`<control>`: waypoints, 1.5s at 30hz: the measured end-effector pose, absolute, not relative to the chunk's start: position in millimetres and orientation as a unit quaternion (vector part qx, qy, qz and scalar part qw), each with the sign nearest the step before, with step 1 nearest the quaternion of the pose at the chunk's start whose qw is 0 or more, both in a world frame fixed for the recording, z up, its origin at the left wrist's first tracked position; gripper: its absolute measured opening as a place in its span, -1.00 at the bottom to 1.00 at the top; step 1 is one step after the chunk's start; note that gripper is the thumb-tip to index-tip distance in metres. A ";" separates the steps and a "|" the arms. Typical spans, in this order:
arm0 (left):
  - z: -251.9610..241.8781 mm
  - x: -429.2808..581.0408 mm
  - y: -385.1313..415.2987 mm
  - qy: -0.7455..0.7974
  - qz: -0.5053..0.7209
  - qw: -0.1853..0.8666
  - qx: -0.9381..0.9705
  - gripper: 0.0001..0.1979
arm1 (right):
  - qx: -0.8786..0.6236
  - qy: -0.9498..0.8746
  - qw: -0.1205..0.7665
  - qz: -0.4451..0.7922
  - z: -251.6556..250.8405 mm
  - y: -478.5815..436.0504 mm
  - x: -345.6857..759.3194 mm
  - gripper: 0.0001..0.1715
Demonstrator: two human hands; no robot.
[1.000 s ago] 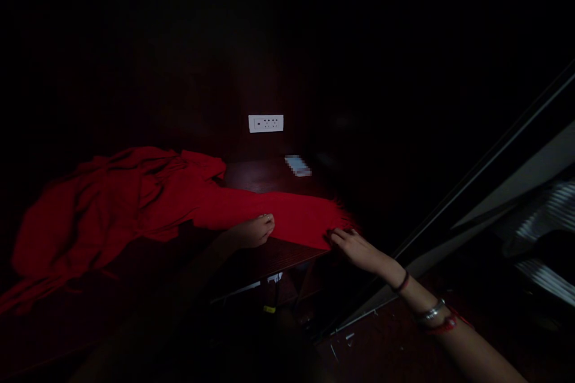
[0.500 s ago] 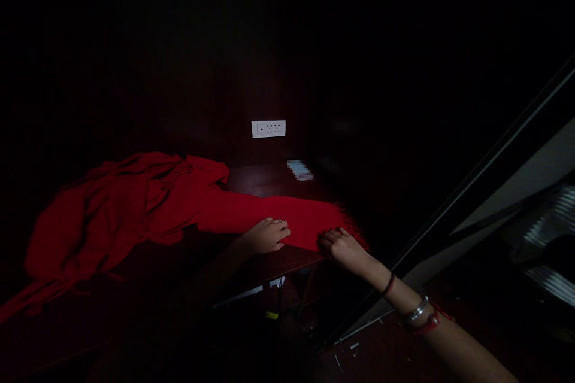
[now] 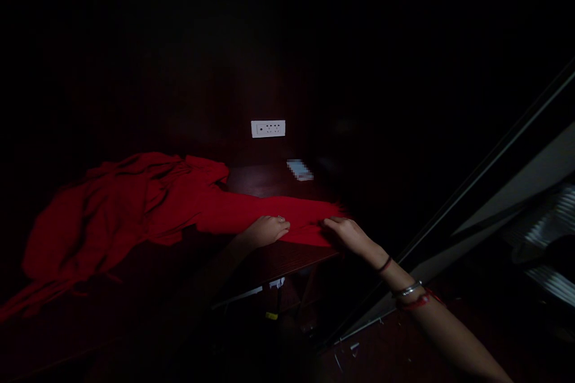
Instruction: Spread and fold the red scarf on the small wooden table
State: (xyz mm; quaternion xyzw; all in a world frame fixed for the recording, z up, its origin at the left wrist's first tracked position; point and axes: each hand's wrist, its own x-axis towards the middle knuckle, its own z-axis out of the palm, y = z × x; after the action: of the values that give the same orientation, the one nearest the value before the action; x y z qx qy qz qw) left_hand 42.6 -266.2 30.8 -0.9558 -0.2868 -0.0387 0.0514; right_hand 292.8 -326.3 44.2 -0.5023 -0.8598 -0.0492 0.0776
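A red fringed scarf (image 3: pixel 242 210) lies across a dark wooden table (image 3: pixel 278 260), its right part spread fairly flat and its left part heaped in loose folds. My left hand (image 3: pixel 268 230) rests at the front edge of the flat part, its fingers curled together on the cloth. Near the fringed end, my right hand (image 3: pixel 349 233) pinches the fabric, with a crease running from it toward my left hand. My right wrist carries a metal bangle and red and dark bands. The fingertips of both hands are partly hidden.
A white socket plate (image 3: pixel 268 128) is on the dark wall behind the table. Near the back right lies a pale blurred rectangular item (image 3: pixel 299 169). Below the table are a small yellow item (image 3: pixel 271 315) and white scraps (image 3: pixel 354 348). A slanted panel edge (image 3: pixel 485 167) stands at right.
My right hand has lifted slightly and closed on the scarf, raising a crease in it. My left hand's fingers have drawn together at nearly the same spot.
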 end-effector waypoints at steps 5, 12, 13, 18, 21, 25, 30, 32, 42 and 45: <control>30.6 57.1 -276.1 -0.306 -0.049 0.082 -0.947 -0.76 | -0.480 -0.871 0.060 -0.084 44.4 -325.5 288.6 -0.76; 26.2 57.6 -265.3 -0.324 -0.089 0.014 -0.942 -0.86 | -0.480 -0.866 0.103 -0.091 39.8 -328.2 297.3 -0.76; 25.9 57.0 -263.6 -0.324 -0.095 0.006 -0.941 -0.87 | -0.485 -0.862 0.122 -0.082 38.8 -327.4 299.0 -0.74; 27.1 59.2 -259.7 -0.324 -0.104 0.010 -0.940 -0.92 | -0.505 -0.842 0.189 -0.023 41.4 -320.8 301.4 -0.77; 27.8 60.1 -259.1 -0.324 -0.091 0.037 -0.941 -0.89 | -0.528 -0.833 0.162 -0.032 51.8 -316.0 296.6 -0.78; 24.6 55.6 -261.6 -0.300 -0.051 0.061 -0.951 -0.86 | -0.538 -0.832 0.091 -0.096 65.2 -311.6 290.0 -0.77; 22.0 47.9 -268.4 -0.267 -0.025 0.080 -0.960 -0.83 | -0.563 -0.818 -0.026 -0.112 62.1 -316.2 299.4 -0.74; 22.9 47.6 -269.6 -0.267 -0.025 0.083 -0.960 -0.83 | -0.578 -0.807 -0.046 -0.108 62.0 -317.2 304.6 -0.76; 11.2 43.8 -272.6 -0.310 -0.047 0.130 -0.941 -0.78 | -0.477 -0.837 0.073 -0.257 53.1 -324.7 304.9 -0.72; 12.1 42.6 -275.0 -0.272 -0.029 0.126 -0.954 -0.80 | -0.491 -0.842 0.025 -0.224 23.4 -345.8 316.8 -0.76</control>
State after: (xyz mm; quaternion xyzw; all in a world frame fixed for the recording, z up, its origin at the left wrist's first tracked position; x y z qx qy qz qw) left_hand 42.6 -275.0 12.1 -0.9536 -0.2718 -0.0295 0.1262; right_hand 316.8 -345.8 23.4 -0.4907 -0.8417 -0.2239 0.0250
